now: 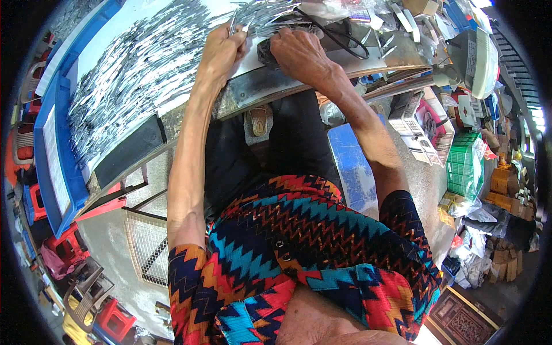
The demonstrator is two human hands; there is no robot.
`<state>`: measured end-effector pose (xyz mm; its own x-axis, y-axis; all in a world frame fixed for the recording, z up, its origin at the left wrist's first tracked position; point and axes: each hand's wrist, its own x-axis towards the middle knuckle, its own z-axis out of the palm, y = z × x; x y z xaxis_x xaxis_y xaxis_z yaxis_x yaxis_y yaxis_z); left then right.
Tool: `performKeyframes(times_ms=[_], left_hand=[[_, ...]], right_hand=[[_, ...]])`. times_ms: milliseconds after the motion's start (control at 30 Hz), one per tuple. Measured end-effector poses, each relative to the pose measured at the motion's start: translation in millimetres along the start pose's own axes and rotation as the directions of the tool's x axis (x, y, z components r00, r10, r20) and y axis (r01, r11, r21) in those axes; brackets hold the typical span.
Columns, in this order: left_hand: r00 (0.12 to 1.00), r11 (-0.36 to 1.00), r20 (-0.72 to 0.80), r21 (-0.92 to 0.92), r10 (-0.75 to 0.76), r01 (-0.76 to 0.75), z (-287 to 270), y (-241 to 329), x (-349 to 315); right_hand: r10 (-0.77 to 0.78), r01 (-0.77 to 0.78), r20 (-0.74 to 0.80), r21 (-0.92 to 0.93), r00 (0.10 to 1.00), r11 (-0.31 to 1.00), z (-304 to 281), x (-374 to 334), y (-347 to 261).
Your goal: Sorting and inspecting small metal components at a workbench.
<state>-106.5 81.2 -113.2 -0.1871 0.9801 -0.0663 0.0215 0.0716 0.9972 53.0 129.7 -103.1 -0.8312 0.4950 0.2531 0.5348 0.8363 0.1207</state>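
A wide heap of slim, pointed silver metal pieces (144,75) covers the left and middle of the workbench. My left hand (223,50) is closed at the heap's right side, with a slim metal piece (233,23) sticking up from its fingers. Close by, my right hand (300,53) is curled, knuckles up, against a dark lump (266,53) at the bench's near edge. Its fingertips are hidden, so what they grip cannot be made out. More slim pieces lie just beyond both hands.
A black cable (359,54) loops right of my right hand. Blue trays (54,149) border the bench's left side. A lamp-like device (477,63) stands at the right end. Below are a blue stool (353,167), a white basket (414,132) and a green crate (464,164).
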Motion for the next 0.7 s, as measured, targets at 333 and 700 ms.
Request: performKeyframes(times_ms=[333, 700], left_hand=[[0.946, 0.539, -0.082, 0.836, 0.313, -0.106, 43.0, -0.6, 60.6], [0.943, 0.301, 0.038, 0.943, 0.330, -0.143, 48.7, -0.3, 61.8]], right_hand=[[0.110, -0.081, -0.174, 0.171, 0.979, 0.982, 5.1, -14.0, 11.2], [0.290, -0.181, -0.178, 0.460, 0.940, 0.869, 12.4, -24.5, 11.1]])
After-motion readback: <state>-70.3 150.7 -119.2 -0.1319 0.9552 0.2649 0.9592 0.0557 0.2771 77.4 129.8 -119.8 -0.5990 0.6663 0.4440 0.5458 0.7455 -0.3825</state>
